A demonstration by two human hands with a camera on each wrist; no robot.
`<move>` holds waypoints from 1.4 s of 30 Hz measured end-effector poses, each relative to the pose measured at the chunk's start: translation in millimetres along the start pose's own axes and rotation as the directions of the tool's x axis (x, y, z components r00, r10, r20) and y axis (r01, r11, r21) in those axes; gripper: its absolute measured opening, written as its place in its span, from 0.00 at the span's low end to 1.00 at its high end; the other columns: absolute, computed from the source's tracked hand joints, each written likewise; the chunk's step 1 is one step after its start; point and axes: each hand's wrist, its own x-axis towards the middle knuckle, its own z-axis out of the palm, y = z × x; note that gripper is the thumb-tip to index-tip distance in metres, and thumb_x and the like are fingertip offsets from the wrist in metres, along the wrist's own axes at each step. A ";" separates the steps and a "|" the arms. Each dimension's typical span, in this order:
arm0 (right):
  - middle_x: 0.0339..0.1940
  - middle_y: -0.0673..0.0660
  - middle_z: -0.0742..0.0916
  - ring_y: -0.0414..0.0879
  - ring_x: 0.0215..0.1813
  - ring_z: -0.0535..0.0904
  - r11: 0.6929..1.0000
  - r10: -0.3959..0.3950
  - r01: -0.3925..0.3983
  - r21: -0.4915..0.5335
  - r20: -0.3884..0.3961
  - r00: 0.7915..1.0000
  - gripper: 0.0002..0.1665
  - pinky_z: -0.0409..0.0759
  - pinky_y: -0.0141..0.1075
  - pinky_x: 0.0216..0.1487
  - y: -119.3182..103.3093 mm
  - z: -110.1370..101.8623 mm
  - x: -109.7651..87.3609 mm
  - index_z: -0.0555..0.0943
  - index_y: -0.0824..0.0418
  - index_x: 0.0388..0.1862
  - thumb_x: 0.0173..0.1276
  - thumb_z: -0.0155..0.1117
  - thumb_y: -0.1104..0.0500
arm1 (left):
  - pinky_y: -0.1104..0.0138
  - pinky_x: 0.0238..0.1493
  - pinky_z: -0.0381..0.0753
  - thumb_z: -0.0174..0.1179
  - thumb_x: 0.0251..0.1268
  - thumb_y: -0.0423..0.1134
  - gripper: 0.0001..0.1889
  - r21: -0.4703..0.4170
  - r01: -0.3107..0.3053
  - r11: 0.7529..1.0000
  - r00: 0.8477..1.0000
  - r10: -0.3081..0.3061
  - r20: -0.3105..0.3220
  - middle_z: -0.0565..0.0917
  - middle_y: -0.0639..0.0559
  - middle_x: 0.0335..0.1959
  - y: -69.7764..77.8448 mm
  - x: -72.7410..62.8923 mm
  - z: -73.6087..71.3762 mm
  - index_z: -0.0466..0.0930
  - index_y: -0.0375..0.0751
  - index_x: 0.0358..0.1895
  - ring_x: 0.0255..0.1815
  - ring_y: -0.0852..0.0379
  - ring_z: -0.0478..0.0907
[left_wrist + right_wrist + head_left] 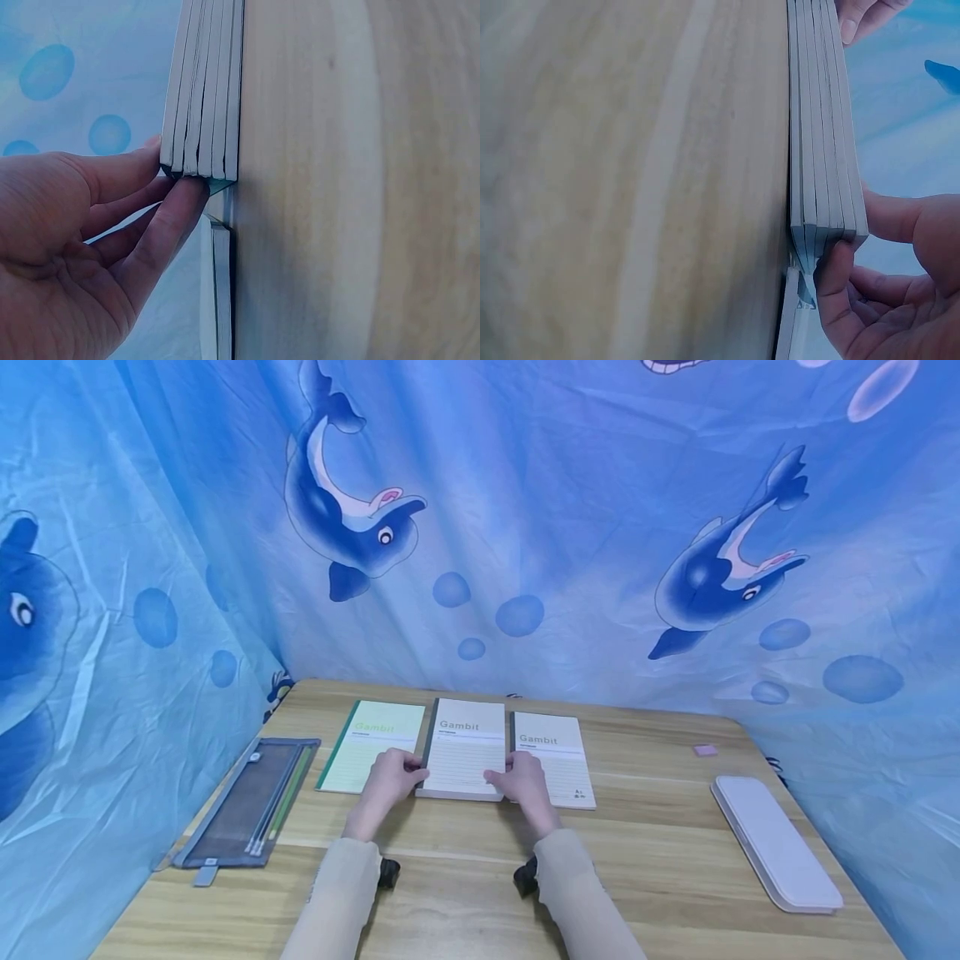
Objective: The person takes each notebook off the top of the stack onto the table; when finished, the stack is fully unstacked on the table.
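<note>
A stack of several white Gambit notebooks (465, 758) lies in the middle of the table, its page edges flush in the left wrist view. My left hand (392, 772) holds its left side, thumb on the top cover and fingers against the spine. On the opposite side, my right hand (522, 777) grips the stack (821, 135) with the thumb over the top and bent fingers at the side. A pale green notebook (371, 752) lies flat to the left, partly behind my left hand. To the right, another white notebook (562, 768) is partly covered by my right hand.
On the table's left side is a grey mesh zip pouch (240, 793) with pencils (288, 793) along it. A long white case (776, 843) lies at the right edge, with a small pink eraser-like block (705, 750) farther back. A blue dolphin curtain (585, 527) surrounds the table.
</note>
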 end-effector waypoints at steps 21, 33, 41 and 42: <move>0.38 0.61 0.81 0.53 0.40 0.77 1.000 0.000 0.000 -0.012 -0.040 0.999 0.30 0.79 0.48 0.46 4.1 -12.7 -1.2 0.75 0.74 0.53 0.57 0.75 0.58 | 0.53 0.49 0.83 0.67 0.61 0.29 0.12 0.015 -0.002 1.000 1.000 0.002 0.001 0.87 0.38 0.40 0.3 -0.1 -0.4 0.84 0.27 0.47 0.43 0.44 0.84; 0.50 0.69 0.84 0.58 0.48 0.83 0.984 -0.022 0.022 0.174 -0.006 1.000 0.25 0.83 0.47 0.49 32.1 -34.8 1.3 0.74 0.73 0.53 0.61 0.70 0.63 | 0.54 0.49 0.83 0.67 0.59 0.28 0.12 0.022 -0.010 1.000 1.000 0.010 -0.007 0.87 0.38 0.40 -0.8 -0.3 0.0 0.85 0.27 0.46 0.43 0.45 0.84; 0.40 0.65 0.86 0.47 0.32 0.84 0.904 -0.002 -0.034 0.425 0.084 0.996 0.21 0.85 0.37 0.26 49.2 -57.1 0.6 0.72 0.75 0.54 0.65 0.66 0.69 | 0.53 0.50 0.83 0.67 0.59 0.27 0.12 0.021 -0.007 1.000 1.000 0.007 -0.002 0.87 0.39 0.40 -0.2 -2.1 -0.8 0.84 0.27 0.47 0.44 0.44 0.84; 0.40 0.65 0.86 0.47 0.32 0.84 0.897 0.001 -0.040 0.440 0.090 0.996 0.22 0.85 0.36 0.26 51.9 -60.1 0.5 0.72 0.75 0.55 0.65 0.66 0.69 | 0.53 0.51 0.83 0.67 0.60 0.27 0.12 0.021 -0.008 1.000 1.000 0.008 -0.003 0.87 0.38 0.40 -0.2 -2.2 -0.8 0.84 0.27 0.47 0.45 0.44 0.84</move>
